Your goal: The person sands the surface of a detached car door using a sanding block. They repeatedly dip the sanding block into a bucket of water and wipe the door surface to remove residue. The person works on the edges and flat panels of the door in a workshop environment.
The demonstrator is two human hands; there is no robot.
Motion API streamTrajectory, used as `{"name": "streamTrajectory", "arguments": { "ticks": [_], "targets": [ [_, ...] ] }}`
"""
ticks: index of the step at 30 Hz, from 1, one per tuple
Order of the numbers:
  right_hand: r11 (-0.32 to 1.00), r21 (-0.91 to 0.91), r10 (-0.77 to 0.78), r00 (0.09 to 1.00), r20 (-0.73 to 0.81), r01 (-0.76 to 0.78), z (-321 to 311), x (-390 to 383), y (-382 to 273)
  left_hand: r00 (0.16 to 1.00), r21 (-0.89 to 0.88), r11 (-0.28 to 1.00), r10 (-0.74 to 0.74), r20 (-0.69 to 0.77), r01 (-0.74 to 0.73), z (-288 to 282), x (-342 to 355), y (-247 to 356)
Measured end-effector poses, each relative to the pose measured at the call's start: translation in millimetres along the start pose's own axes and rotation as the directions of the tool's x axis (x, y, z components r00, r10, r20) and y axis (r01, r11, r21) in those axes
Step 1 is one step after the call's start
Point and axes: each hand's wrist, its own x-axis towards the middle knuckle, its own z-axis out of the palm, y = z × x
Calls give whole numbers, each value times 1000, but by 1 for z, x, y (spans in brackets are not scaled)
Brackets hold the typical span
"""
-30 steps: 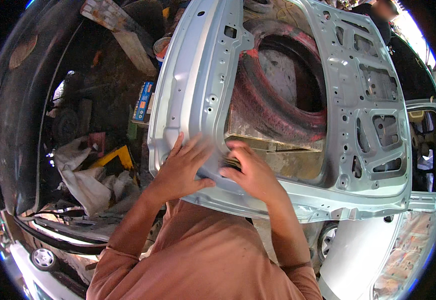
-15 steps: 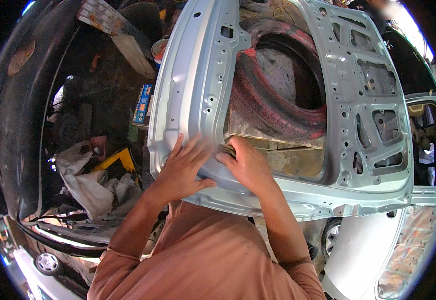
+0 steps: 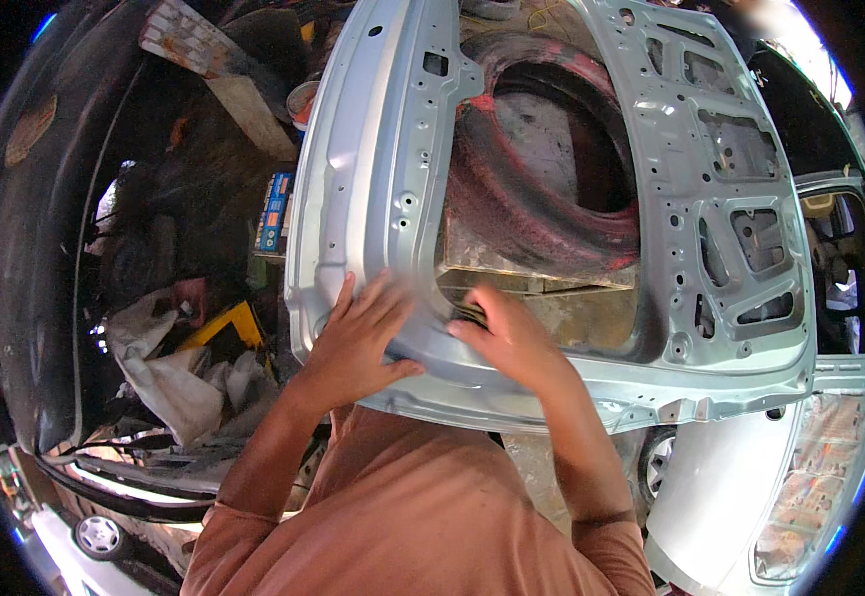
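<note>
While both our hands press on its near edge, the bare silver car door shell fills the middle of the view, lying roughly flat with its big window opening at 12 o'clock from our fingers. Our left hand lies open and flat on the lower frame rail, fingers spread, clamped on nothing. Our right hand, just beside it at 3 o'clock, curls its fingers over the inner lip of the opening; whether it pinches something small there we cannot tell, since the fingertips are blurred.

Through the opening we see a worn tyre smeared with red, and a flat board under it. At 9 o'clock from the hands lies a heap of grey-white rags with a yellow piece among them, and a blue box stands higher up, close to the shell's left edge. At 4 o'clock, a white car body panel sits below the shell, with a wheel showing beside it.
</note>
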Motion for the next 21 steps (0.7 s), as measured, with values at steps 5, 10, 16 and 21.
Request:
{"name": "streamTrajectory", "arguments": {
  "ticks": [5,10,16,21],
  "targets": [
    [984,150,80,992,95,-94,-38,-23,28,1000,-7,1000,-8,13,8,-3,6,2],
    [982,161,-56,971,-233,95,-6,-31,24,991,-120,983,136,-4,-136,1,6,22],
    [933,350,94,881,-463,84,-22,-118,35,912,44,912,409,-8,-408,17,33,47],
    [736,673,415,733,-539,78,-23,-201,43,850,34,852,518,92,-523,3,66,112]
  ]
}}
